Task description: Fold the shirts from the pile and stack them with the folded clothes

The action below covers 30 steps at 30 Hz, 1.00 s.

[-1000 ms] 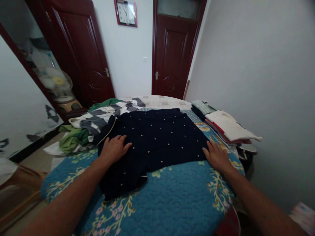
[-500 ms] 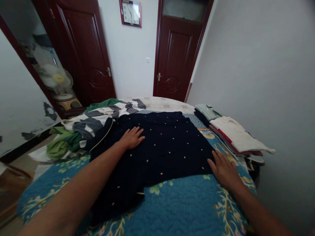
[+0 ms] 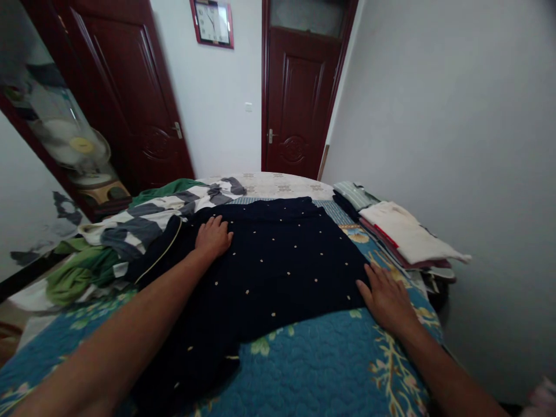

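Note:
A dark navy shirt [image 3: 269, 260] with small pale motifs lies spread over the bed, its collar edged with a light line on the left. My left hand [image 3: 214, 236] rests palm down on the shirt's upper left part, fingers slightly apart. At the shirt's right hem lies my right hand [image 3: 386, 295], its fingers stretched out flat and touching the fabric's edge. Neither hand grips anything. Beneath the shirt is a blue quilted bedcover [image 3: 313, 365] with flowers; my left forearm hides part of the shirt's lower left.
Folded clothes [image 3: 403, 231] are stacked along the bed's right side, by the wall. Striped grey-and-white clothing [image 3: 160, 217] and crumpled green clothing [image 3: 76, 272] lie at the left. Beyond stand two dark red doors [image 3: 299, 98] and a fan [image 3: 80, 145].
My left hand has slid across the shirt toward its collar side and slightly away from me. My right hand stays at the hem. The view has turned slightly right.

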Motion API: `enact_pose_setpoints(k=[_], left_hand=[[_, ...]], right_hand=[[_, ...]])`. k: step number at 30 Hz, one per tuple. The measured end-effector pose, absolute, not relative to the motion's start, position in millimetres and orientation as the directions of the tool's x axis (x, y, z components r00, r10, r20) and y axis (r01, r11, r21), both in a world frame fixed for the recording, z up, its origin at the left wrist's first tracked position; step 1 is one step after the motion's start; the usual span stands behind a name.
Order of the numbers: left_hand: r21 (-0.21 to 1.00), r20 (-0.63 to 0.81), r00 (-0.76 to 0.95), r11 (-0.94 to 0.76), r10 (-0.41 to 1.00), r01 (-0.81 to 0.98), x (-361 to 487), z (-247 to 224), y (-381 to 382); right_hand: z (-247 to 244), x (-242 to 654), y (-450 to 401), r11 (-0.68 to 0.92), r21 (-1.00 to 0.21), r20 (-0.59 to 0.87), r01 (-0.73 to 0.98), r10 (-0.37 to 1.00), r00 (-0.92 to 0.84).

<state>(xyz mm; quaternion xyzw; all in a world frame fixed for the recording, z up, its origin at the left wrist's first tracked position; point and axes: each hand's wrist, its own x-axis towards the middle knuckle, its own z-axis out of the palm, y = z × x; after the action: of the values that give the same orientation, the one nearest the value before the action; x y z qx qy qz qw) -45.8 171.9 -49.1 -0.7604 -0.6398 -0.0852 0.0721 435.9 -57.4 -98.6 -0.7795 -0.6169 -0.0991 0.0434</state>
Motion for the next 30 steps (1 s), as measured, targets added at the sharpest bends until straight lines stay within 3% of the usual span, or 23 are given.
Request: enact_pose_setpoints(k=[4, 8, 20, 25, 30], left_hand=[[0.081, 0.207, 0.624, -0.649, 0.753, 0.756, 18.8, -39.6, 138.9], [0.138, 0.007, 0.812, -0.804, 0.584, 0.578, 80.9, -47.0, 117.6], [0.105, 0.036, 0.408, -0.409, 0.912, 0.906, 70.7, -69.6, 245.9], [0.087, 0.082, 0.322, -0.329, 0.943, 0.94, 62.1, -70.6, 264.4], [0.103, 0.147, 0.342, -0.358, 0.928, 0.928, 53.0, -68.5, 245.5]], right_hand=[[-95.7, 433.4, -57.8, -0.236, 0.021, 0.204, 0.972, 0.952, 0.227], [-94.4, 432.4, -58.4, -0.24, 0.008, 0.198, 0.971, 0.952, 0.233], [-100.5, 433.4, -58.8, -0.253, 0.011, 0.207, 0.968, 0.947, 0.245], [-98.1, 432.3, -58.8, -0.253, 0.01, 0.199, 0.967, 0.949, 0.246], [-89.5, 428.2, -59.4, -0.25, -0.017, 0.187, 0.968, 0.95, 0.248]])
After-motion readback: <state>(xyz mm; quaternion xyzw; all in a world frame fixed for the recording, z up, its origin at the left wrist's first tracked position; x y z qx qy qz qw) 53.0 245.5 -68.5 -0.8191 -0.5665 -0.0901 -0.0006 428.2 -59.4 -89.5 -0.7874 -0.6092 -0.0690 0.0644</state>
